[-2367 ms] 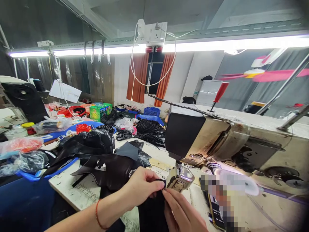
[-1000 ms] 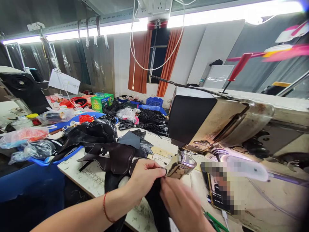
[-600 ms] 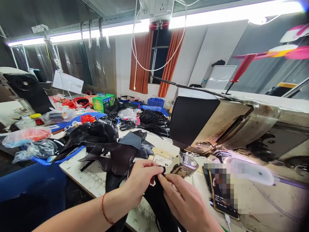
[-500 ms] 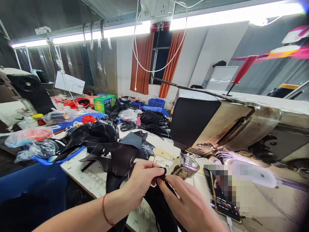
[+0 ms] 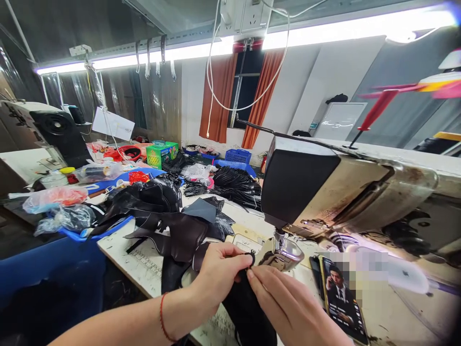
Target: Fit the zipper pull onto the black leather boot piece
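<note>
A black piece of material [image 5: 248,307] hangs down between my hands, in front of the sewing machine [image 5: 298,178]. My left hand [image 5: 219,274], a red string on its wrist, pinches the top edge of the piece between thumb and fingers. From the right, my right hand [image 5: 284,293] presses its fingertips on the same edge, close to the left thumb. The fingertips nearly meet just left of the machine's needle area [image 5: 281,242]. A small dark curled bit of the edge shows above the left thumb; its detail is too small to make out.
Dark leather pieces [image 5: 183,233] lie on the white table [image 5: 126,254] left of my hands. Bundled black strips [image 5: 234,182] lie behind. A lit phone [image 5: 342,298] rests at the right. A blue tray [image 5: 115,230] holds bags and black material. A red-handled screwdriver [image 5: 378,110] stands on the machine.
The view has shifted, so the scene sits farther right. The fingers of my right hand are now closer together and flatter on the black piece; my left hand keeps its pinch.
</note>
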Demonstrator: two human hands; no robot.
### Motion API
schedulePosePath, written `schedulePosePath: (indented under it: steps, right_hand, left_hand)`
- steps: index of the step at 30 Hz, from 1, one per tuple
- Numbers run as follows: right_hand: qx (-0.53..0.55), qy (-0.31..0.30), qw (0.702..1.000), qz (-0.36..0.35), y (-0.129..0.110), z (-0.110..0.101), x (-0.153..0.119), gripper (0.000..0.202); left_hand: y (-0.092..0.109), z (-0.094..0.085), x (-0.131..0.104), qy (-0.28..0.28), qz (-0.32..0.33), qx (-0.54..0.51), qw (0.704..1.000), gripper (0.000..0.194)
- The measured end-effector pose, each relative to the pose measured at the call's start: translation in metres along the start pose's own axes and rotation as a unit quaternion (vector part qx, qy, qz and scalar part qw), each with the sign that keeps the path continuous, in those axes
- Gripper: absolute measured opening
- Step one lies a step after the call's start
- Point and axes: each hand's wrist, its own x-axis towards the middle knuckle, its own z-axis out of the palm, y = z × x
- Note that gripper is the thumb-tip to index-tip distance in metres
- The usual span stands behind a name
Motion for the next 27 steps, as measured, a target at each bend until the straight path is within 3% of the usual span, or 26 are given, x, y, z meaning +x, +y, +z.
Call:
schedulePosePath:
  steps: [3, 8, 15, 20, 24, 27]
  right_hand:
    - [-0.017, 0.009, 1.0, 0.008, 0.0, 0.003, 0.003, 0.026]
    - [-0.002, 0.066, 0.997, -0.036, 0.007, 0.004, 0.009, 0.03]
    - [0.023, 0.059, 0.997, -0.053, 0.015, -0.004, 0.019, 0.037]
    - [0.052, 0.048, 0.996, -0.048, 0.012, 0.006, 0.012, 0.035]
    - [0.154, 0.06, 0.984, 0.069, 0.006, 0.015, 0.004, 0.021]
    - [0.242, 0.115, 0.928, 0.26, 0.007, 0.018, 0.003, 0.025]
  left_hand:
    - [0.001, 0.002, -0.001, 0.001, -0.003, -0.028, 1.0, 0.023]
    - [0.005, 0.003, -0.002, 0.025, -0.015, -0.029, 0.999, 0.022]
    - [0.006, 0.005, -0.004, 0.022, -0.012, -0.033, 0.999, 0.02]
    - [0.004, 0.007, -0.004, 0.004, 0.015, -0.021, 1.0, 0.023]
    - [0.008, 0.001, 0.0, -0.019, 0.005, 0.002, 1.0, 0.026]
    - [0.012, -0.006, 0.002, -0.038, 0.048, 0.071, 0.996, 0.028]
